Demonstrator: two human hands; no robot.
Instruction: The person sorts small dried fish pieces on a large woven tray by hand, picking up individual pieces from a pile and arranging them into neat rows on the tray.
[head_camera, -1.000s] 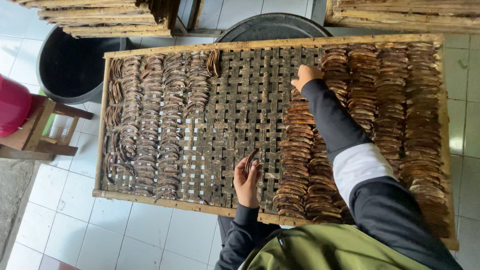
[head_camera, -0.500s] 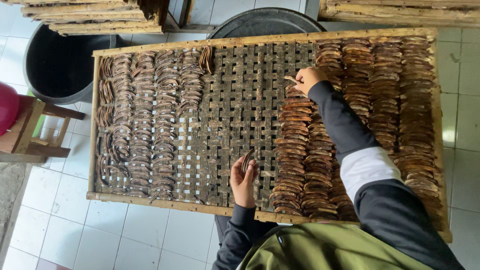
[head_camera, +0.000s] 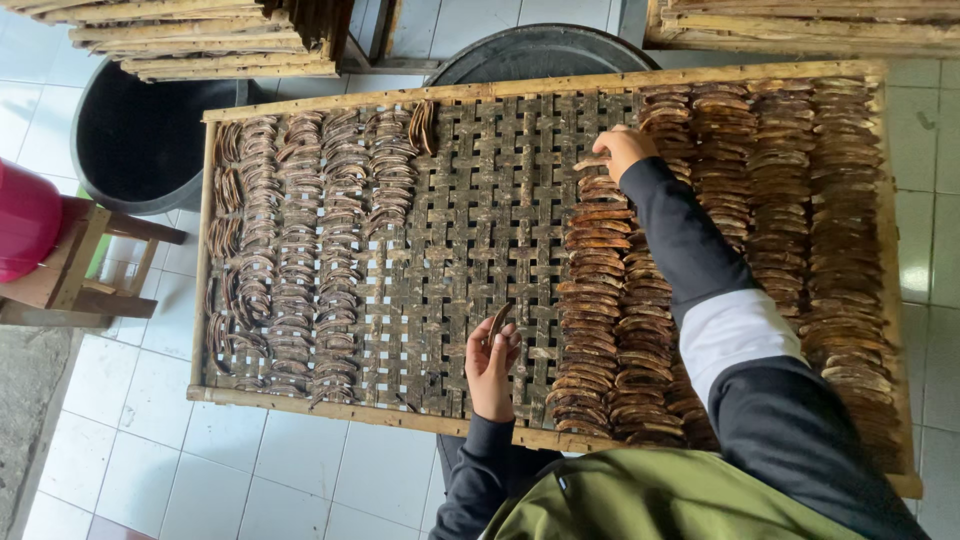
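Note:
A large woven bamboo tray (head_camera: 470, 220) in a wooden frame lies before me. Rows of thin brown curved slices (head_camera: 790, 200) cover its right part, and darker curled slices (head_camera: 310, 240) fill its left part. The middle weave is bare. My right hand (head_camera: 622, 148) reaches to the far end of a row and holds a brown slice (head_camera: 590, 163) at its top. My left hand (head_camera: 492, 362) hovers over the tray's near edge, gripping one or more dark slices (head_camera: 498, 322) that stick up from its fingers.
A black tub (head_camera: 140, 130) stands at the upper left and a dark round tub (head_camera: 540, 52) behind the tray. Stacked wooden trays (head_camera: 200, 35) lie at the top left and stacked trays (head_camera: 800, 25) top right. A wooden stool (head_camera: 70, 270) with a red object (head_camera: 25, 220) is at left. White floor tiles surround everything.
My right hand has come back slightly along the row and now lays a slice at its far end. My left hand stays near the front edge with its slices. The view shifted a little.

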